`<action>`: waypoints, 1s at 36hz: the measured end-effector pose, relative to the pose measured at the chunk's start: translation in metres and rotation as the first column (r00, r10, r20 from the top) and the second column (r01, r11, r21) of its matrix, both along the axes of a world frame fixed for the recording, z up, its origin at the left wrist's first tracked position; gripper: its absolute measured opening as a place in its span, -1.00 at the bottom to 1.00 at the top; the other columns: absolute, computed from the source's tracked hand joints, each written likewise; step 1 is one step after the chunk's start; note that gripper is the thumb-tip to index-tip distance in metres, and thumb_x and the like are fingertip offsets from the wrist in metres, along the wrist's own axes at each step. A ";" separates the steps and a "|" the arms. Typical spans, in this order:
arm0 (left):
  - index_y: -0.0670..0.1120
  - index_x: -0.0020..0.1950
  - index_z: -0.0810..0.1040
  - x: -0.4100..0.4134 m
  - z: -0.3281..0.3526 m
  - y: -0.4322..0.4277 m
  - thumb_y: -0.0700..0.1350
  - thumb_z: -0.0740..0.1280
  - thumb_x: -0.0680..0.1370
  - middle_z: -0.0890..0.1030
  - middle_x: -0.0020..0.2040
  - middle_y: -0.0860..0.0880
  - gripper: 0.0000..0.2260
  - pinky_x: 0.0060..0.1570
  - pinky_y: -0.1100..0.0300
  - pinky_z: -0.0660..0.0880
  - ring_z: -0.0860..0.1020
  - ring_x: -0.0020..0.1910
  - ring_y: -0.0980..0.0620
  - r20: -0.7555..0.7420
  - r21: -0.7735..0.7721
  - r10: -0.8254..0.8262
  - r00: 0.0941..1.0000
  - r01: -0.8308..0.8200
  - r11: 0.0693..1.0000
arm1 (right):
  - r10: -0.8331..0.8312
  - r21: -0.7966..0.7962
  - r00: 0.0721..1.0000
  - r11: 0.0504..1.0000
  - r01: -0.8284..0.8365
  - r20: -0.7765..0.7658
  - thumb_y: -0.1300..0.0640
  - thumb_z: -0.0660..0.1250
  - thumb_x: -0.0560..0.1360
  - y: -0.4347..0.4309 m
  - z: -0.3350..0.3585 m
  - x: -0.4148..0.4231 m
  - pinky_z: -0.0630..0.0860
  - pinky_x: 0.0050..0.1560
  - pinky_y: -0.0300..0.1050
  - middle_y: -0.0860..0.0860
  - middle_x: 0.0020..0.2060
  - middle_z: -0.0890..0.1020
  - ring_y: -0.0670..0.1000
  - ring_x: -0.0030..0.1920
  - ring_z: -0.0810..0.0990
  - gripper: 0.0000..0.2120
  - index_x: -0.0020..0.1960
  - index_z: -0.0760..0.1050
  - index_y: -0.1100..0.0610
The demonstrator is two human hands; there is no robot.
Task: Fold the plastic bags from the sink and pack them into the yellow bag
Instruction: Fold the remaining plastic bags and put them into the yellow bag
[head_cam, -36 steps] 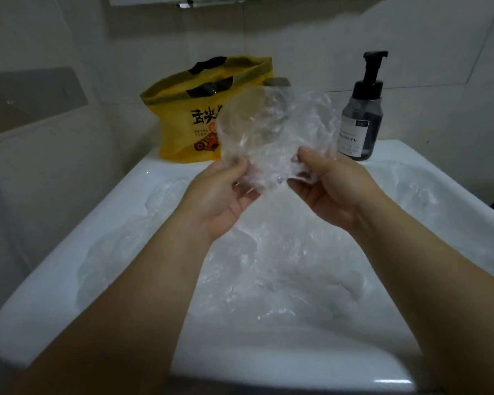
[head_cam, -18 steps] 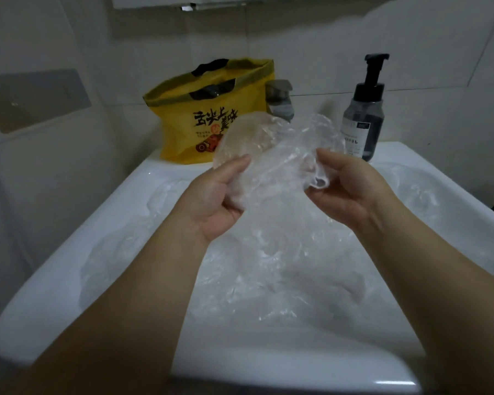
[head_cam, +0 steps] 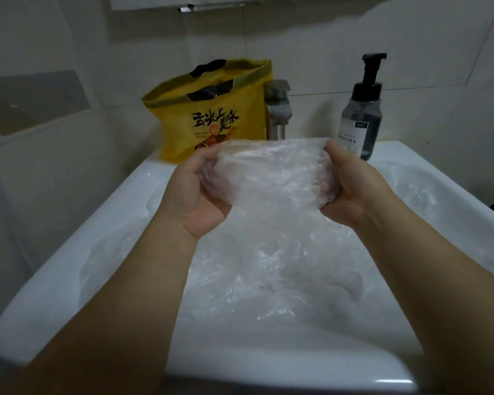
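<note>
Above the sink (head_cam: pixel 268 363), your left hand (head_cam: pixel 194 195) and right hand (head_cam: pixel 351 189) each grip one end of a clear plastic bag (head_cam: pixel 268 172), fingers curled round the bunched film. Loosen either grip to refold and the slick film may slip down among the loose bags (head_cam: pixel 268 280) heaped in the basin. Behind, the yellow bag (head_cam: pixel 211 115) stands open-topped, just beside the faucet (head_cam: pixel 277 109); a pump bottle (head_cam: pixel 360 118) crowds the right, so approach from the left.

Dim, flat indoor light, soft focus throughout, wide-angle bending at edges, small glare on sink rim (head_cam: pixel 394 381)
</note>
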State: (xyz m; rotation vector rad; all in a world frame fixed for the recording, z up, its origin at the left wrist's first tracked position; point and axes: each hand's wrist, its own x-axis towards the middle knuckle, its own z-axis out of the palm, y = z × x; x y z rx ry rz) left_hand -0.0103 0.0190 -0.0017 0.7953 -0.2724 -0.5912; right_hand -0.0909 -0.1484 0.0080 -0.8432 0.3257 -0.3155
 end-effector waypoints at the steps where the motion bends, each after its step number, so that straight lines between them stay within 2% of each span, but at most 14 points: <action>1: -0.14 0.32 0.53 0.001 -0.001 0.002 -0.08 0.32 0.39 0.60 0.18 -0.10 -0.51 -0.04 0.12 0.61 0.63 0.04 -0.05 -0.005 -0.012 -0.024 1.000 0.024 1.000 | 0.018 -0.011 1.000 1.000 -0.018 0.005 0.09 0.28 0.58 0.000 0.000 -0.001 0.61 0.00 0.09 0.10 -0.23 0.72 0.11 -0.14 0.70 -0.83 -0.14 0.54 0.12; 3: -0.11 0.38 0.49 0.002 -0.001 0.006 0.01 0.34 0.38 0.60 0.20 -0.10 -0.43 0.05 0.07 0.58 0.61 0.08 -0.08 0.017 0.051 -0.078 0.997 0.077 0.996 | 0.060 -0.020 0.998 0.998 -0.059 0.034 0.04 0.25 0.59 -0.002 0.000 -0.002 0.60 -0.13 0.09 0.10 -0.27 0.71 0.11 -0.26 0.71 -0.72 -0.22 0.61 0.11; 5: -0.10 0.29 0.54 0.002 -0.002 0.009 0.05 0.39 0.36 0.62 0.08 -0.09 -0.47 -0.01 0.12 0.57 0.63 -0.02 -0.05 0.064 0.189 -0.148 0.987 0.134 0.973 | 0.085 -0.034 0.995 0.996 -0.084 0.047 -0.01 0.20 0.61 -0.005 -0.001 -0.003 0.55 -0.20 0.06 0.09 -0.32 0.70 0.09 -0.34 0.70 -0.54 -0.36 0.66 0.11; 9: -0.08 0.14 0.62 -0.004 -0.003 0.007 0.15 0.40 0.36 0.69 -0.05 -0.06 -0.56 -0.25 0.19 0.60 0.67 -0.18 0.03 0.158 0.475 -0.280 0.947 0.176 0.862 | 0.142 -0.122 0.989 0.982 -0.145 -0.030 -0.04 0.17 0.62 -0.006 0.004 -0.007 0.56 -0.20 0.04 0.11 -0.27 0.71 0.12 -0.27 0.71 -0.71 -0.08 0.56 0.12; 11: -0.05 0.17 0.60 -0.004 -0.004 0.005 0.21 0.30 0.36 0.70 -0.04 -0.04 -0.51 -0.22 0.18 0.61 0.68 -0.13 0.05 0.202 0.542 -0.299 0.933 0.147 0.827 | 0.167 -0.174 0.984 0.969 -0.176 -0.066 -0.01 0.19 0.61 -0.007 0.004 -0.009 0.53 -0.20 0.04 0.09 -0.34 0.70 0.09 -0.35 0.69 -0.73 -0.12 0.53 0.12; 14: -0.13 0.27 0.52 -0.001 -0.005 0.004 0.34 0.34 0.38 0.69 0.02 -0.08 -0.33 -0.13 0.14 0.57 0.67 -0.07 0.02 0.209 0.580 -0.303 0.930 0.132 0.804 | 0.210 -0.250 0.966 0.937 -0.242 -0.149 -0.01 0.20 0.60 -0.005 0.003 -0.009 0.52 -0.25 -0.02 0.07 -0.41 0.68 0.03 -0.42 0.67 -0.72 -0.14 0.52 0.16; 18: -0.16 -0.14 0.63 -0.007 -0.010 0.000 0.02 0.43 0.39 0.62 -0.26 -0.08 -0.76 -0.37 0.28 0.51 0.58 -0.39 0.11 0.288 0.656 -0.363 0.886 0.094 0.749 | 0.293 -0.243 0.937 0.911 -0.334 -0.190 -0.05 0.21 0.59 -0.003 0.001 -0.006 0.62 -0.24 -0.08 0.09 -0.31 0.68 0.04 -0.33 0.68 -0.58 -0.22 0.65 0.20; 20: -0.10 -0.27 0.64 -0.005 -0.013 -0.003 -0.10 0.37 0.46 0.60 -0.34 -0.04 -0.86 -0.35 0.29 0.52 0.55 -0.39 0.10 0.308 0.617 -0.308 0.900 0.058 0.785 | 0.304 -0.152 0.945 0.935 -0.320 -0.119 -0.11 0.22 0.54 -0.004 0.002 -0.007 0.63 -0.22 -0.01 0.14 -0.21 0.70 0.09 -0.25 0.70 -0.52 -0.20 0.68 0.26; 22: -0.10 -0.21 0.62 0.000 -0.010 -0.004 -0.14 0.29 0.55 0.59 -0.29 -0.04 -0.82 -0.29 0.27 0.54 0.56 -0.34 0.10 0.268 0.492 -0.208 0.941 0.053 0.869 | 0.306 -0.048 0.951 0.950 -0.308 -0.050 -0.17 0.29 0.42 -0.006 0.004 -0.007 0.64 -0.08 0.05 0.19 -0.04 0.69 0.14 -0.08 0.70 -0.46 0.05 0.61 0.32; 24: -0.17 0.03 0.59 0.004 -0.008 -0.003 -0.12 0.24 0.59 0.62 -0.11 -0.10 -0.82 -0.16 0.24 0.56 0.61 -0.19 0.08 0.229 0.375 -0.109 0.967 0.016 0.927 | 0.325 0.030 0.945 0.945 -0.325 -0.020 -0.20 0.35 0.32 -0.009 0.001 -0.005 0.59 0.07 0.03 0.17 0.06 0.65 0.13 0.02 0.66 -0.30 0.23 0.49 0.32; 26: -0.18 0.32 0.49 0.006 -0.008 -0.003 -0.07 0.25 0.59 0.60 0.19 -0.16 -0.66 0.11 0.09 0.53 0.60 0.10 -0.06 0.226 0.354 -0.037 0.973 -0.047 0.934 | 0.388 -0.026 0.920 0.921 -0.390 -0.046 -0.21 0.38 0.28 -0.006 -0.003 -0.003 0.57 0.05 -0.03 0.12 -0.02 0.59 0.08 -0.06 0.61 -0.24 0.27 0.45 0.32; 29: -0.14 0.37 0.47 0.008 -0.012 -0.005 -0.06 0.20 0.64 0.59 0.21 -0.18 -0.67 0.18 0.00 0.50 0.57 0.14 -0.12 0.275 0.392 0.000 0.961 -0.112 0.913 | 0.408 -0.210 0.906 0.881 -0.424 -0.115 -0.06 0.39 0.30 0.002 -0.009 0.001 0.51 0.04 -0.04 0.07 -0.14 0.60 0.07 -0.11 0.55 -0.53 0.12 0.55 0.18; 33: -0.10 0.08 0.57 0.014 -0.012 -0.005 -0.05 0.21 0.65 0.56 0.03 -0.17 -0.81 0.11 0.09 0.49 0.52 0.00 -0.08 0.264 0.356 0.139 0.954 -0.230 0.906 | 0.261 -0.136 0.965 0.956 -0.259 -0.006 0.18 0.35 0.45 -0.001 -0.004 0.002 0.48 0.08 -0.08 0.07 -0.22 0.60 0.04 -0.18 0.57 -0.91 -0.19 0.61 0.17; 36: -0.05 0.04 0.61 0.016 -0.010 -0.004 -0.02 0.24 0.63 0.62 0.02 -0.07 -0.82 0.23 0.07 0.43 0.52 0.00 -0.03 0.211 0.301 0.249 0.945 -0.305 0.904 | 0.136 -0.086 0.986 0.988 -0.129 0.092 0.15 0.29 0.56 -0.005 -0.002 0.000 0.54 0.14 0.01 0.07 -0.21 0.69 0.07 -0.06 0.67 -0.84 -0.17 0.57 0.12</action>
